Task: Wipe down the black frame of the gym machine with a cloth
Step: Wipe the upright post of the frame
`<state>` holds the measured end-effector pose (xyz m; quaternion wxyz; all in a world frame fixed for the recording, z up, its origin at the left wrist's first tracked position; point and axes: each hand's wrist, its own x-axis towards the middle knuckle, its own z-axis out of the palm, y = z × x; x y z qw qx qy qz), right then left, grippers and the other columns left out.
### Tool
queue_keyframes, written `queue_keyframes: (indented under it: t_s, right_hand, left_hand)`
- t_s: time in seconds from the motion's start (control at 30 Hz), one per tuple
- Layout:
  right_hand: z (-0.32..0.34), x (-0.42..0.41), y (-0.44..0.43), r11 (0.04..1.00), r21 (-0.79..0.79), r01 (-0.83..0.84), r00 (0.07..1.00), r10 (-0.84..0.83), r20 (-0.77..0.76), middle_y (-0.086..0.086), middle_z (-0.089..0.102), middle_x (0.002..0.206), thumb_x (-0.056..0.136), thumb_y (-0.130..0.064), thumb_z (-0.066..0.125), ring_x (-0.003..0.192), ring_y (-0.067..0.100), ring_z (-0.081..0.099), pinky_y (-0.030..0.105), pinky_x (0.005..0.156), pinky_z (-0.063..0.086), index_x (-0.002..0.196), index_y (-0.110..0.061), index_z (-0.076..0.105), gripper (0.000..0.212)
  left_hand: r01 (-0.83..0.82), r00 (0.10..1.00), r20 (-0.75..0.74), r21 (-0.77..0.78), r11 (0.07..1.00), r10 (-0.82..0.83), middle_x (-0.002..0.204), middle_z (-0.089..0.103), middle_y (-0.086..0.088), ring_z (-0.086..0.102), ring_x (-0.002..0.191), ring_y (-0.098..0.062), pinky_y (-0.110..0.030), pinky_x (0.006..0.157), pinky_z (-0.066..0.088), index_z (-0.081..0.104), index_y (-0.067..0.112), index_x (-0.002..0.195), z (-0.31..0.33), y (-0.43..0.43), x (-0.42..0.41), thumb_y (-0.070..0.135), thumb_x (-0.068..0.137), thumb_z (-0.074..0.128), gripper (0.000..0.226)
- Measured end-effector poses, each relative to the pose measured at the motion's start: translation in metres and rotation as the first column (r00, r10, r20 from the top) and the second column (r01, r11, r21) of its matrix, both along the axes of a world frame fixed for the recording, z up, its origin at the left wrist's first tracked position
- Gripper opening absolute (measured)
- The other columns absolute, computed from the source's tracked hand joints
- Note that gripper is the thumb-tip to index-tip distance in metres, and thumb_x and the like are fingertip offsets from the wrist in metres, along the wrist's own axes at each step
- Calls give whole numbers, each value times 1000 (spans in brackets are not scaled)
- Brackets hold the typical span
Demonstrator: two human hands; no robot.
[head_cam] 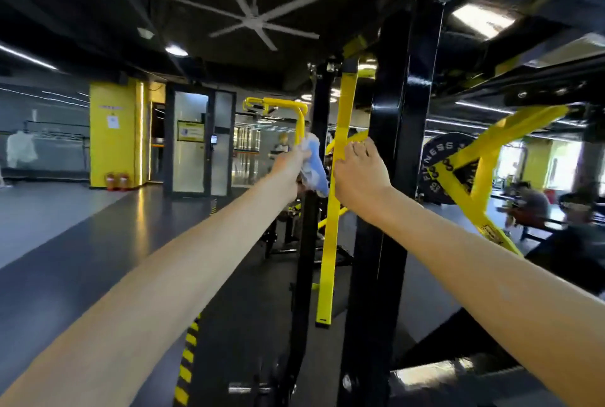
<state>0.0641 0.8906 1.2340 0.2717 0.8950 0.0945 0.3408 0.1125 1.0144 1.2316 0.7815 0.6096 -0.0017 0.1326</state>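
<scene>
Both bare arms reach forward and upward, nearly straight, drawing together toward the middle of the view. The left hand (289, 162) is closed, its fingers curled round a cloth (315, 168). The right hand (360, 174), just beside it, shows its back, fingers curled onto a yellow bar (332, 226).

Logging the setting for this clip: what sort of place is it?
A gym, almost certainly: a weight plate marked FITNESS behind a yellow lever arm, a black machine upright, and another yellow machine across the floor.
</scene>
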Motion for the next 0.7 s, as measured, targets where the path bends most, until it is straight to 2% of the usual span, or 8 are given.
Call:
queue_keyframes:
  t_s: [0.07,0.2,0.27,0.33,0.4,0.5,0.63,0.7]
  right_hand:
    - [3,11,1,998,-29,60,998,-60,3,18,42,141,96,-31,46,136,34,30,50,118,10,127,-11,54,38]
    - [5,27,9,978,-139,157,987,-152,45,11,49,139,97,-37,44,134,32,35,53,117,1,133,-18,52,41]
    - [6,28,12,951,-211,227,974,-222,50,9,51,138,100,-32,40,133,31,37,53,117,-3,132,-18,52,37]
    - [3,30,15,930,-220,293,956,-287,59,9,51,138,102,-27,38,135,32,36,52,118,-5,129,-15,54,34]
    - [-4,35,21,888,-223,401,916,-391,91,8,56,131,101,-26,37,132,34,38,52,117,-8,123,-13,58,33]
    - [-15,51,26,815,-178,551,835,-536,126,13,47,142,101,-25,35,138,41,29,55,114,-13,132,-10,53,39]
    - [-25,56,31,704,-208,679,733,-668,131,24,37,148,101,-24,35,144,45,13,54,104,-22,134,-6,52,42]
    - [-29,53,34,668,-225,709,700,-706,107,24,30,152,102,-25,34,146,43,5,51,102,-25,137,-5,49,43]
  left_hand:
    - [-12,999,40,59,998,9,93,62,-10,59,77,-22,-30,62,49,58,8,104,10,-1,18,17,94,57,14]
    - [24,986,158,212,977,-58,120,63,-21,63,108,-33,-42,89,53,60,-1,117,23,-6,60,18,92,59,32]
    - [122,967,191,224,967,-166,125,61,-19,61,111,-31,-34,82,53,58,0,124,17,-13,81,19,93,58,37]
    - [251,936,195,215,944,-293,124,61,-17,61,105,-28,-31,78,52,57,3,125,7,-21,101,19,93,59,36]
    - [353,901,176,234,906,-396,107,63,-13,60,97,-25,-35,85,53,62,10,103,-3,-33,120,25,84,64,24]
    - [448,875,64,269,852,-480,63,48,-10,50,66,-30,-21,49,42,49,12,65,-8,-51,138,17,85,65,26]
    - [620,768,-1,252,743,-641,56,43,-8,42,27,-5,-13,27,26,47,10,62,-15,-66,153,7,95,54,34]
    - [676,719,1,234,699,-695,53,51,-9,47,34,-7,-15,30,32,53,5,70,-15,-73,150,6,94,54,24]
